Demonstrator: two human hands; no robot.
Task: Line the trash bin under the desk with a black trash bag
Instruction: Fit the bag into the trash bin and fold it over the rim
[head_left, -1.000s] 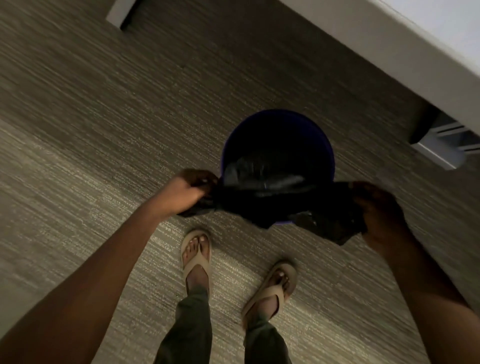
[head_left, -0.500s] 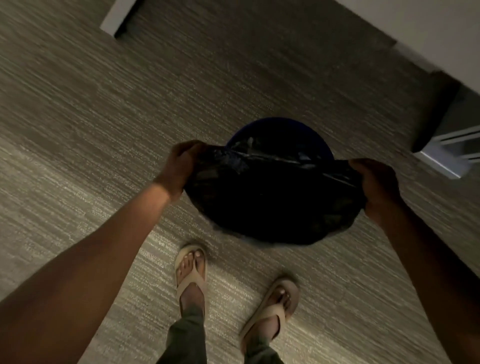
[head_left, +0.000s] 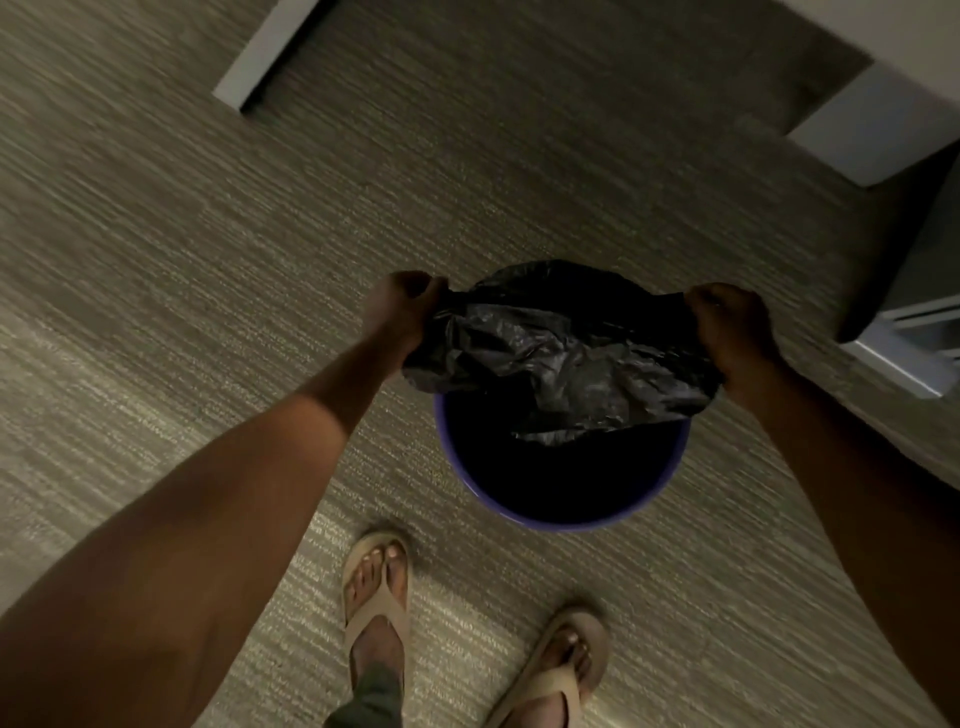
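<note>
Stretching across the centre of the frame: one black trash bag (head_left: 561, 353), long axis running left to right, pulled out between two fists. Left hand (head_left: 402, 312) clenched on the bag's left end; right hand (head_left: 730, 325) clenched on its right end. Crumpled film sagging in the middle, covering the far half of the bin mouth; lower edge drooping toward the bottom of the frame. Whether any film is tucked over the far rim: cannot tell.

One round trash bin (head_left: 563, 519) with blue-purple rim, upright on the floor just below centre, opening facing up, near half of the mouth uncovered, interior dark.

Floor: grey-beige carpet (head_left: 156, 260) with fine streaks running left to right, dim lighting. White furniture edge (head_left: 260, 57) at upper left; white desk leg (head_left: 878, 124) at upper right; another pale piece (head_left: 904, 358) at right edge.

Two feet in tan flip-flops, bottom centre: left sandal (head_left: 376, 592), right sandal (head_left: 566, 665). Two bare forearms.
</note>
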